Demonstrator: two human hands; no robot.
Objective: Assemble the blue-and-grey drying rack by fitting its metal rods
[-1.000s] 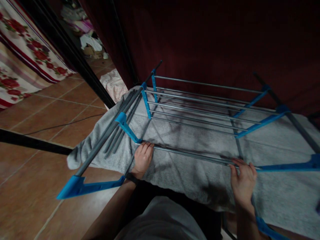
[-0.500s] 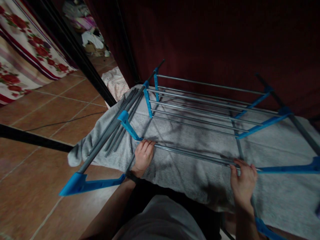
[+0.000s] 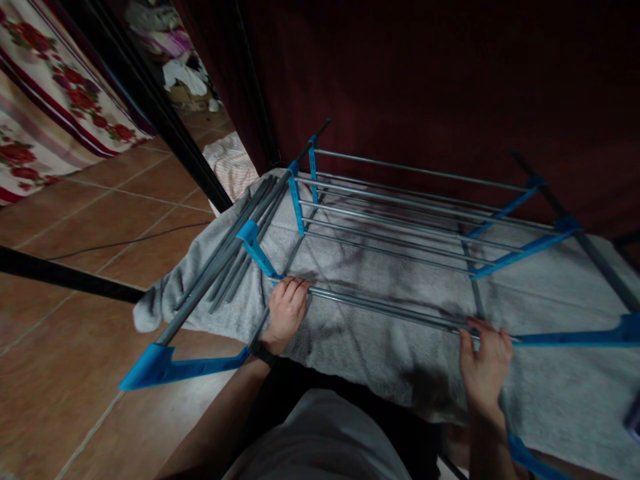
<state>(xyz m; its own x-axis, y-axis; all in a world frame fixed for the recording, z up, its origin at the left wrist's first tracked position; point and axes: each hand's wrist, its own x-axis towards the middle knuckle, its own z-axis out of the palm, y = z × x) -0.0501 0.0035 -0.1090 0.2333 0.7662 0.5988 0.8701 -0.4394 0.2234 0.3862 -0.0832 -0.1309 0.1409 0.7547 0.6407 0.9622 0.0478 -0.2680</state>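
Note:
A partly assembled rack of grey metal tubes and blue plastic brackets lies over a grey blanket (image 3: 380,373). My left hand (image 3: 289,308) is closed around the left end of the nearest metal crossbar (image 3: 380,309), beside a blue bracket (image 3: 257,250). On the same crossbar, close to the long blue bracket (image 3: 570,339) on the right, my right hand (image 3: 485,357) grips with thumb and fingers. The crossbar looks like two rods side by side. Farther off, several thin rods (image 3: 400,223) span the left and right brackets.
Several loose grey tubes (image 3: 240,267) lie on the blanket at the left. Black frame bars (image 3: 75,277) cross the tiled floor (image 3: 45,373). A dark red curtain (image 3: 425,80) hangs behind the rack. A dark object (image 3: 633,421) sits at the right edge.
Both hands keep their hold on the crossbar with almost no movement. The view has shifted very slightly, bringing more of the dark object at the right edge into sight.

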